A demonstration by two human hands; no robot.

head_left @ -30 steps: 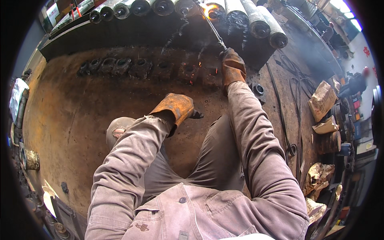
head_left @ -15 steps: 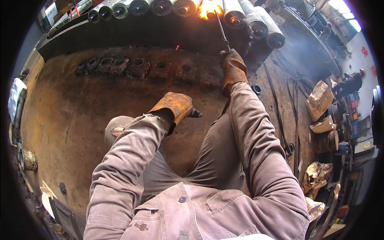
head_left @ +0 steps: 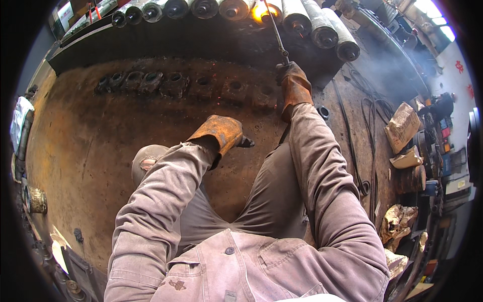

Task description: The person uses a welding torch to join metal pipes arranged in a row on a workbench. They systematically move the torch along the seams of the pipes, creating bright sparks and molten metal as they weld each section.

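My right hand (head_left: 294, 84), in a brown leather glove, is closed around a cutting torch (head_left: 280, 44) stretched out ahead. Its tip reaches the end of one cylindrical roller (head_left: 275, 14) in a row, where a bright orange flame (head_left: 260, 12) burns. The neighbouring rollers (head_left: 235, 9) show round end faces with short shafts. In an orange-brown glove, my left hand (head_left: 221, 132) hangs low between my knees, apart from the torch. A dark glove tip shows at its right side, but the other fingers are hidden.
Several blackened blocks with holes (head_left: 174, 84) line the rusty steel surface (head_left: 100, 151) below the rollers. A dark ring (head_left: 322, 112) lies beside my right forearm. Hoses (head_left: 373, 126) run along the right, near torn paper sacks (head_left: 402, 126). Smoke drifts at the upper right.
The flame at the roller end has become smaller, and more small sparks are scattered below it. The torch tip has shifted slightly left; my left hand stays put.
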